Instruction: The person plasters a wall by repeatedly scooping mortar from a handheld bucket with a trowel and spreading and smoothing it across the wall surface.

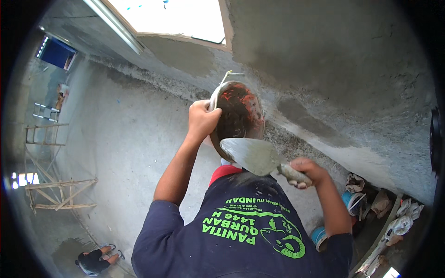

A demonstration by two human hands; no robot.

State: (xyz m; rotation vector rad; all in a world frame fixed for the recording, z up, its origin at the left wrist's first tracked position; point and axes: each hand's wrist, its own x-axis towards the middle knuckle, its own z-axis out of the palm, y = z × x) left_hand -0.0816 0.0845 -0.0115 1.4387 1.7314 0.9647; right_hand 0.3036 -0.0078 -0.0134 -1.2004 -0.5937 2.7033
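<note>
In the head view, the left hand [204, 119] clamps the near-left rim of a bucket [253, 109], held up in front of the body beside the wall [357, 69], while the right hand [311, 170] is closed round the handle of a trowel [254, 155]; the two hands are well apart. The step in hand looks like working dark paste [232, 113] with the trowel at the bucket's mouth. The blade overlaps the lower rim, though whether it touches cannot be told. As a judgement, the next move calls for a steady left grip and a controlled turn of the right wrist, since a tilted blade could shed any load. The bucket is round and pale-rimmed, its inner side streaked reddish over the dark, wet-looking contents. The blade is broad, smooth, dull grey metal with a rounded end; its handle is crusted and mottled. The wall is rough grey render with a darker patch [306, 121], and the floor [134, 125] is smoother, pale and dusty.
</note>
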